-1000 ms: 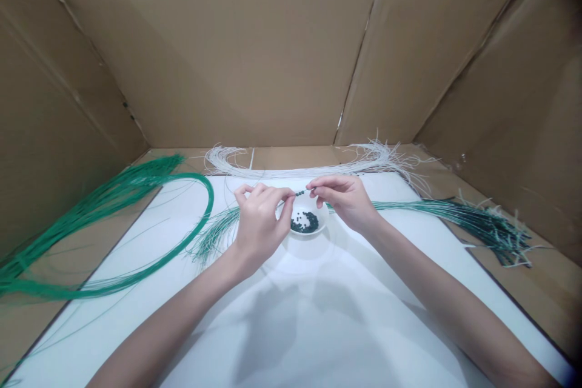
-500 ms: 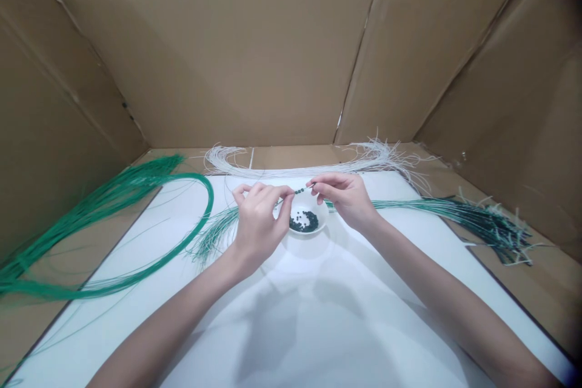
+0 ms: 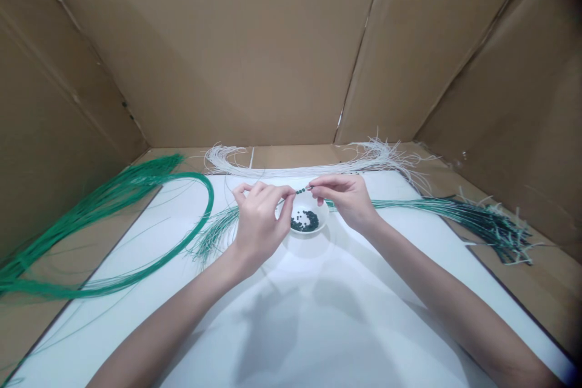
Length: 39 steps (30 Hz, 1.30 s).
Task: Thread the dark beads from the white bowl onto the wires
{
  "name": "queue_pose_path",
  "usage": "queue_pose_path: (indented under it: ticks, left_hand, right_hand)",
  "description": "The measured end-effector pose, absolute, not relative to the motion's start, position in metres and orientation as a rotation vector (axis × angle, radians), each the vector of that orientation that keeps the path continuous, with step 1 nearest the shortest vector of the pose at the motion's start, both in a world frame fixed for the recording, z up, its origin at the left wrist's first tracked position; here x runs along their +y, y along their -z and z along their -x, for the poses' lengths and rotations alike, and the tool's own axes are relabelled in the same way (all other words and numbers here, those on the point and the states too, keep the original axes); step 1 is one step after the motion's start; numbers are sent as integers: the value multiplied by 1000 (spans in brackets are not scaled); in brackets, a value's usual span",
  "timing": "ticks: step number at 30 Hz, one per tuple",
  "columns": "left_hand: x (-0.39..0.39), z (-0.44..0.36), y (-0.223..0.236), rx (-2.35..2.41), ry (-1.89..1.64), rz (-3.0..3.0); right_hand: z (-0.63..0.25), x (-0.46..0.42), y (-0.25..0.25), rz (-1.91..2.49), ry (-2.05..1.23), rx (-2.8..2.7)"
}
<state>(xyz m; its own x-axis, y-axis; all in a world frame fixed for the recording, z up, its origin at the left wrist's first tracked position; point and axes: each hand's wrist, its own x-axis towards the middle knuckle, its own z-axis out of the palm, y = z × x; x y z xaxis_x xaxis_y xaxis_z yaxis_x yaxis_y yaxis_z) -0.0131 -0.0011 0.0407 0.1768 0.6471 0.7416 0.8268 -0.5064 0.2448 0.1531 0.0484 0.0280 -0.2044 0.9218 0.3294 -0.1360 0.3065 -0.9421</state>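
A short beaded strand [image 3: 301, 191] was suspended near the centre of the frame, directly between the fingertips of the two hands and above a white bowl [image 3: 324, 216] in the picture. Its long axis was aligned almost left to right across the frame, with the right end slightly higher. The left end was pinched between the thumb and forefinger of the left hand [image 3: 259, 218]; the right end was pinched by the fingertips of the right hand [image 3: 348, 197]. The threaded dark green beads were positioned nearer the left hand, just beside its fingertips, and a short gap was left before the right fingertips. Whether a separate bead or tip was also gripped on the right could not be determined. Loose dark beads [image 3: 310, 222] were contained in the bowl, and were touched by neither hand.
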Motion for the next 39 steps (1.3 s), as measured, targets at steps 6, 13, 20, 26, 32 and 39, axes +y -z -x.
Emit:
queue_pose_path:
  ticks: [6,13,20,26,32,39]
  left_hand:
    - [-1,13,-41,-1443,1218,2249]
    - [0,12,-41,-1439,1203,2263]
    - [-1,12,-40,-1451,1194,2277]
    - [-1,12,-39,-1458,1184,2285]
    - [1,13,-36,-1505,1182,2319]
    - [8,16,-34,-1775,1263,2421]
  right_hand:
    - [-152,46,-31,753,-1147,-1425]
    - [-151,45,-30,751,-1097,-1442]
    - [-151,46,-28,736,-1077,-1466]
    - [-151,43,-32,771,-1018,-1523]
    - [-150,41,-29,812,-944,-1626]
    - [-152,45,-31,913,-910,-1691]
